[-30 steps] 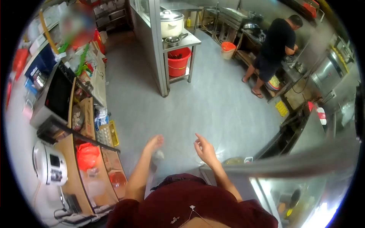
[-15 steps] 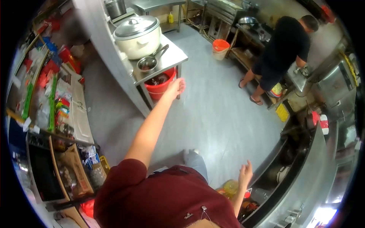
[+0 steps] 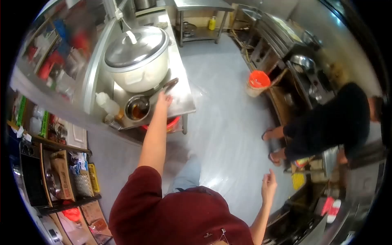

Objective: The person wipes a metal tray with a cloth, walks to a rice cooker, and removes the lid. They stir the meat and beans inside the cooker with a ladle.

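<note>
By the left hand (image 3: 164, 99), a small steel saucepan (image 3: 138, 108), brownish inside.

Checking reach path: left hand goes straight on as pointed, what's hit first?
Likely the small pan's handle, ahead of the left hand; the big white pot sits behind it. Depth unclear.

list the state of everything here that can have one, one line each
big pot, lid on
small pan, upright, brownish liquid inside
left hand, on the small pan's handle, grip unclear
right hand, open, empty
squeeze bottle, standing beside the small pan
orange bucket, upright on the floor
red bucket, under the steel table, mostly hidden
</note>
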`<control>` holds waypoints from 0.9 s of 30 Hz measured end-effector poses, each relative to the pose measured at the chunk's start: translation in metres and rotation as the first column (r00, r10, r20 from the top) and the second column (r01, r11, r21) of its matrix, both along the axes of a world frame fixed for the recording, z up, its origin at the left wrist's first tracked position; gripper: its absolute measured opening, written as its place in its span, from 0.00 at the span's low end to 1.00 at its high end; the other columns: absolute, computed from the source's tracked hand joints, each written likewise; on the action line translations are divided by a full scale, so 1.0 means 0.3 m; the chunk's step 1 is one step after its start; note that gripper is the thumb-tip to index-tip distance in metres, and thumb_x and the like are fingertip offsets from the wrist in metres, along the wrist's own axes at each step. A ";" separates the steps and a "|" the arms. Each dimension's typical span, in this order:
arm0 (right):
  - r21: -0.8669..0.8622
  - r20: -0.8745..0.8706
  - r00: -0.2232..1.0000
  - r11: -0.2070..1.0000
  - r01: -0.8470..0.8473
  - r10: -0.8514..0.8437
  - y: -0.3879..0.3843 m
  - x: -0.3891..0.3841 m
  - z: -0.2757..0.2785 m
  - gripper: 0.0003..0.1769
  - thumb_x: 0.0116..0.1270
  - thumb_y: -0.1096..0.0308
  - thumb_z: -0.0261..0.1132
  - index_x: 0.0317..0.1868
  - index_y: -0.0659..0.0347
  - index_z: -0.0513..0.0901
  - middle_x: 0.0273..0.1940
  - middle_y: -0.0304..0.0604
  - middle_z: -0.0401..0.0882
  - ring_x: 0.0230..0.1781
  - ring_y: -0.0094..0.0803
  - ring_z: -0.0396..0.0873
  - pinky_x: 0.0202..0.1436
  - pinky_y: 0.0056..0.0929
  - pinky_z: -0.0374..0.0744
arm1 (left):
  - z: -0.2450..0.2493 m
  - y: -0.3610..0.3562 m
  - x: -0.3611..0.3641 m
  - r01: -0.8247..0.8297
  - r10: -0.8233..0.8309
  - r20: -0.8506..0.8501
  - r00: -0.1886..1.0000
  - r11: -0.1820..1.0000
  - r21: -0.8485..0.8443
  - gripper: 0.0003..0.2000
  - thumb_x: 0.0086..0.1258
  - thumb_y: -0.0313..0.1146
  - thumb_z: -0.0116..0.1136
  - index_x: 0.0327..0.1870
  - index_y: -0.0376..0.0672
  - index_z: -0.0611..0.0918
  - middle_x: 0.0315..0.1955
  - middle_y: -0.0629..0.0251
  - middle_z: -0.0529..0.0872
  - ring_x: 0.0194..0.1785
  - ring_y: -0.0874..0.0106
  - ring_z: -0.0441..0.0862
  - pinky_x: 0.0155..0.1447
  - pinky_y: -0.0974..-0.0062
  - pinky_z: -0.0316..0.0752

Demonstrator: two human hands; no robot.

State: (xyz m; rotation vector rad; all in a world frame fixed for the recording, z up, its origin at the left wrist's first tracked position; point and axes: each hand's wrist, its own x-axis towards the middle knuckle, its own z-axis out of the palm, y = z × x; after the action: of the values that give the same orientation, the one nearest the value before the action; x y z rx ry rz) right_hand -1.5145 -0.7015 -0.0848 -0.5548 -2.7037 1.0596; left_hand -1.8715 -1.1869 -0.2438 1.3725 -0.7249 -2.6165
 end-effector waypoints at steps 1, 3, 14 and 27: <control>0.041 0.027 0.996 0.995 -0.089 0.088 -0.003 -0.142 0.002 0.18 0.63 0.73 0.56 0.54 0.67 0.72 0.31 0.46 0.78 0.28 0.28 0.76 0.32 0.26 0.76 | -0.039 -0.007 -0.052 -0.085 0.085 0.034 0.996 0.996 0.011 0.16 0.63 0.40 0.52 0.49 0.44 0.68 0.40 0.60 0.71 0.41 0.66 0.72 0.45 0.70 0.75; 0.061 -0.021 0.972 0.971 -0.232 0.234 -0.018 -0.390 -0.016 0.18 0.63 0.73 0.56 0.54 0.66 0.72 0.34 0.49 0.79 0.29 0.32 0.78 0.33 0.26 0.77 | -0.314 -0.113 -0.195 -0.327 0.330 -0.009 0.944 0.939 0.110 0.14 0.64 0.40 0.51 0.48 0.47 0.70 0.35 0.63 0.72 0.36 0.70 0.73 0.40 0.73 0.75; -0.142 -0.024 0.766 0.756 -0.639 0.643 -0.152 -1.427 -0.019 0.16 0.60 0.72 0.59 0.49 0.66 0.75 0.33 0.49 0.79 0.31 0.36 0.78 0.34 0.29 0.76 | -0.096 0.119 -0.147 -0.568 0.520 -0.235 0.821 0.706 -0.424 0.08 0.67 0.36 0.52 0.32 0.42 0.75 0.26 0.68 0.78 0.26 0.80 0.75 0.31 0.84 0.72; -0.049 -0.391 0.049 0.032 -0.998 0.919 -0.678 -2.288 0.075 0.17 0.62 0.71 0.57 0.52 0.66 0.70 0.34 0.51 0.75 0.29 0.41 0.74 0.36 0.31 0.74 | 0.861 0.505 -0.709 0.031 -0.210 -0.018 0.978 0.226 -0.974 0.13 0.67 0.37 0.54 0.45 0.37 0.78 0.37 0.64 0.82 0.35 0.75 0.79 0.41 0.78 0.74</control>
State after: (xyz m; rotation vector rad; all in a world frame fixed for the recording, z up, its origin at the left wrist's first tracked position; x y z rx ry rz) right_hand -2.2010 -0.9050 -0.0622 1.7212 -2.3452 1.6047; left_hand -2.0842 -1.0354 0.0146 0.6478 -2.0147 -1.5089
